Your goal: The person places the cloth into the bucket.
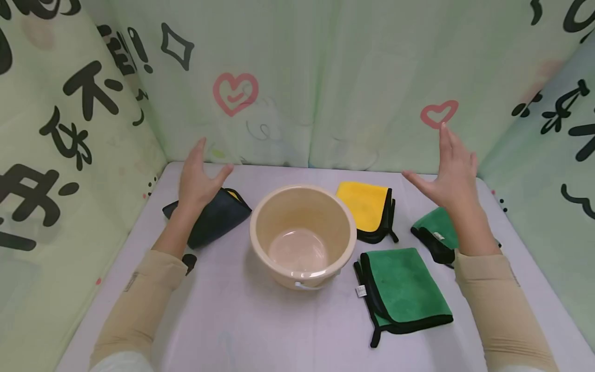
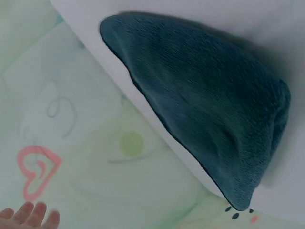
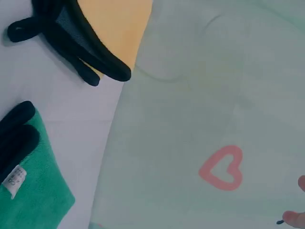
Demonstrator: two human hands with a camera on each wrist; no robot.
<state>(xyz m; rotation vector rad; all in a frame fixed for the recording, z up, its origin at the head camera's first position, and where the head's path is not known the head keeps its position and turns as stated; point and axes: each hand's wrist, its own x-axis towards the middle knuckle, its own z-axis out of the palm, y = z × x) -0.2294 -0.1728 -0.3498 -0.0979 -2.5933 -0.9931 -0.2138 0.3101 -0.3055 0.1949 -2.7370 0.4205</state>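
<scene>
My left hand (image 1: 199, 181) is raised over the left of the table, fingers straight and thumb spread, holding nothing. Below it lies a folded dark cloth (image 1: 218, 219), which looks dark teal and fuzzy in the left wrist view (image 2: 200, 105). My right hand (image 1: 451, 173) is lifted on the other side, fingers extended and thumb out, also holding nothing. Beneath the right wrist is a folded green cloth (image 1: 439, 225) with black edging and a white tag. Between the hands stands a beige bucket (image 1: 302, 199), upright, with nothing inside and its handle hanging at the front.
A yellow cloth (image 1: 364, 206) with black trim lies right behind the bucket. A larger folded green cloth (image 1: 409, 287) lies at the front right. Pale printed curtains (image 1: 325, 93) enclose the back and sides of the white-covered table (image 1: 251, 336).
</scene>
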